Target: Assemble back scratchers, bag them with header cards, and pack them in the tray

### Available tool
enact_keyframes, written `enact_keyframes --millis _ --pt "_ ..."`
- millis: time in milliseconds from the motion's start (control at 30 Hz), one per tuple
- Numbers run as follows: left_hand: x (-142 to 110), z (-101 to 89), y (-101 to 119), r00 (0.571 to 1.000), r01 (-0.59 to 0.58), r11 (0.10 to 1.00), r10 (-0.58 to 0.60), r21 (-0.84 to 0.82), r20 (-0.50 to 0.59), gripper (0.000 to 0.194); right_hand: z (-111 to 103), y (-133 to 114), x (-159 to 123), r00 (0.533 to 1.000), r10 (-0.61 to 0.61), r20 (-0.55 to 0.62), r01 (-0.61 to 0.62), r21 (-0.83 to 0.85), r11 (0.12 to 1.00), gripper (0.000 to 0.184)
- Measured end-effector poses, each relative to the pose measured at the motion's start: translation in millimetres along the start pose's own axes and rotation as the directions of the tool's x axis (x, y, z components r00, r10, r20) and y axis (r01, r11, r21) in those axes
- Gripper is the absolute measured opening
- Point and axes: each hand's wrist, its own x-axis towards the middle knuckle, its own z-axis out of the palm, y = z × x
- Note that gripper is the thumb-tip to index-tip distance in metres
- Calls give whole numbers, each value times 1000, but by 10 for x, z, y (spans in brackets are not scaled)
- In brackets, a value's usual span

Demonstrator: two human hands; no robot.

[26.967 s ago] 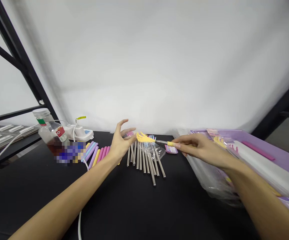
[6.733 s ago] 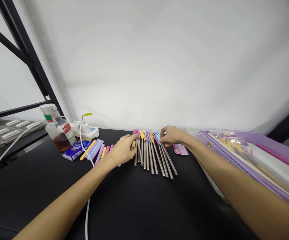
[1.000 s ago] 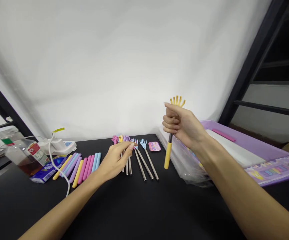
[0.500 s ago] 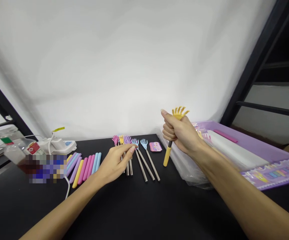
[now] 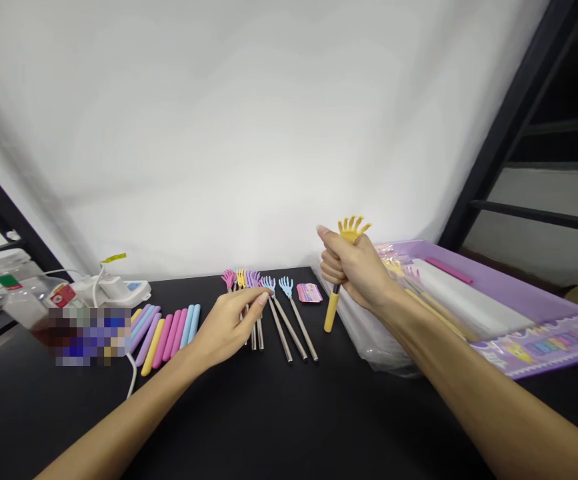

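Note:
A yellow back scratcher (image 5: 332, 312) is in the fist of my right hand (image 5: 353, 267), claw upward and handle slanting down, above the table's right part. The thumb of that hand points up and left. My left hand (image 5: 231, 323) is over the row of scratcher rods, thumb tip and forefinger pressed together beside a blue claw (image 5: 267, 285); I cannot make out whether anything is between them. Pink (image 5: 229, 279), yellow (image 5: 241, 277) and purple claws (image 5: 253, 278) lie just behind this hand, which partly hides their metal rods. Another blue-clawed scratcher (image 5: 301, 320) lies to the right.
Several coloured handles (image 5: 169, 337) lie in a row at left, near a power strip (image 5: 136, 293), a white cable and a clear jar (image 5: 21, 287). Pink cards (image 5: 309, 293) lie behind the rods. At right stands a purple display box (image 5: 499, 293) beside clear plastic bags (image 5: 363, 343).
My right hand has shifted slightly left with the yellow back scratcher still in its fist. My left hand has barely moved. The whole view has shifted a little.

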Motion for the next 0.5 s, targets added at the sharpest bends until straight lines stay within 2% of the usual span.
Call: enact_keyframes --millis 167,333,500 --pt "-2 -6 -7 1000 5 1000 -5 7 -5 36 23 35 -1 1000 15 19 -15 -16 1000 54" --pt "-13 -10 -5 1000 8 1000 -8 9 -11 38 -23 52 25 999 33 -1 -33 10 999 54" --pt "-6 0 14 1000 -2 1000 2 10 -7 38 -64 9 19 998 54 32 -55 21 998 56"
